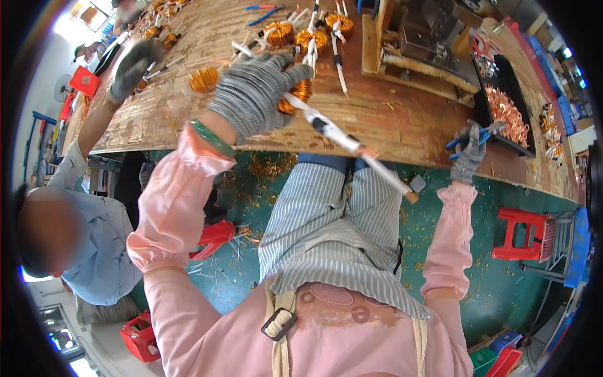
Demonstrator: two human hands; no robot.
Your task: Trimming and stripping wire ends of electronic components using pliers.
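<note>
My left hand [254,94], in a grey knitted glove, is closed over a copper-wound ring coil [298,98] near the bench's front edge. From this coil a long lead [339,137] in white and black sleeving runs right and past the edge, with bare copper showing partway along. My right hand [470,154], also gloved, is closed around blue-handled pliers [487,132] at the right. Beside it is a black tray [526,151] of copper pieces [506,117]. Behind my left hand lie more coils [311,43] with white leads, and a single coil [203,80] sits to its left.
A metal fixture on a wooden frame [411,69] stands at the bench's back right. More pliers [265,16] lie far back. A co-worker's gloved hand [135,69] is at the left. Red stools [520,234] and scattered scraps are on the green floor [452,276].
</note>
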